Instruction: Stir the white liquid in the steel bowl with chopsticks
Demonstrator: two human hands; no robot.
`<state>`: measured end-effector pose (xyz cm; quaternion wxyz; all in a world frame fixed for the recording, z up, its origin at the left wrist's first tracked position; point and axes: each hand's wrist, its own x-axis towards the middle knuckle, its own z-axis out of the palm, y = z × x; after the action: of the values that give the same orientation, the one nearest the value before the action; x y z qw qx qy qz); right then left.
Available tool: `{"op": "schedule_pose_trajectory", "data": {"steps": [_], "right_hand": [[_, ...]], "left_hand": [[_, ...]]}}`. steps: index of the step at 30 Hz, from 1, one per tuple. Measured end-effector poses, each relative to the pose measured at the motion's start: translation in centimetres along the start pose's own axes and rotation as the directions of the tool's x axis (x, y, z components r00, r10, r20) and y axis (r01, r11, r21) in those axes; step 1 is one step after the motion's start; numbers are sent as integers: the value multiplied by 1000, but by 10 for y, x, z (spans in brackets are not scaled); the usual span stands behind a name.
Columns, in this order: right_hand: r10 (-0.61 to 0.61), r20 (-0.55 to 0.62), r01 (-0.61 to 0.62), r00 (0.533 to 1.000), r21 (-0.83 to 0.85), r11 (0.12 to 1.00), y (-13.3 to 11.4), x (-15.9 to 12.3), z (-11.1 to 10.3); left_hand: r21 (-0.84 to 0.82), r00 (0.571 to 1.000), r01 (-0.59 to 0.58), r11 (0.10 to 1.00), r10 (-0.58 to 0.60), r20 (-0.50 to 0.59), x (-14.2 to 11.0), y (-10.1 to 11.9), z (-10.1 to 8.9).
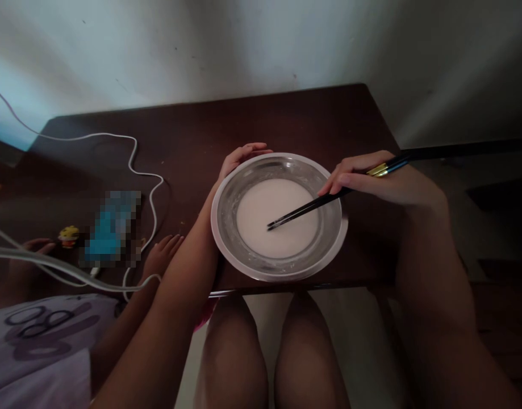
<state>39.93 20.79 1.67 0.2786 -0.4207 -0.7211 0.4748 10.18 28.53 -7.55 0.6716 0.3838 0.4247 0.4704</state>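
A round metal bowl [333, 238] holding a white liquid [278, 218] sits near the front edge of a dark brown table [192, 136]. My left hand [239, 159] curls around the bowl's far left rim, fingers closed against it. My right hand [380, 179] pinches a pair of dark chopsticks [312, 206] with gold and blue ends. Their tips dip into the white liquid near the bowl's middle.
Another person sits at the left, with a hand [161, 255] resting on the table by a white cable [133, 159]. A small yellow toy [69, 234] and a blurred blue object [111, 227] lie at the left. A pale wall stands behind the table.
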Motion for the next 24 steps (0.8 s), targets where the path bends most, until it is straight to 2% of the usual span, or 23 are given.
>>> {"op": "schedule_pose_trajectory", "data": {"steps": [5, 7, 11, 17, 20, 22, 24], "right_hand": [[-5, -155, 7, 988, 14, 1000, 4, -1, -1], [-3, -142, 5, 990, 18, 1000, 4, -2, -2], [-29, -10, 29, 1000, 8, 1000, 4, 0, 1], [6, -165, -6, 986, -2, 1000, 3, -2, -2], [28, -102, -29, 994, -3, 1000, 2, -4, -3], [8, -24, -8, 1000, 1, 1000, 2, -2, -1], [-16, 2, 16, 1000, 10, 1000, 4, 0, 1]], "left_hand": [[-3, 1000, 0, 1000, 0, 13, 2, -2, -3], [1, 1000, -7, 1000, 7, 23, 1, -3, -3], [-10, 1000, -15, 1000, 15, 6, 0, -3, -2], [7, 999, -36, 999, 36, 37, -2, -3, -3], [-1, 999, -32, 999, 32, 42, -1, -2, -4], [-10, 1000, -18, 1000, 19, 25, 0, -2, -3], [-11, 1000, -7, 1000, 7, 14, 1, -2, -2]]}}
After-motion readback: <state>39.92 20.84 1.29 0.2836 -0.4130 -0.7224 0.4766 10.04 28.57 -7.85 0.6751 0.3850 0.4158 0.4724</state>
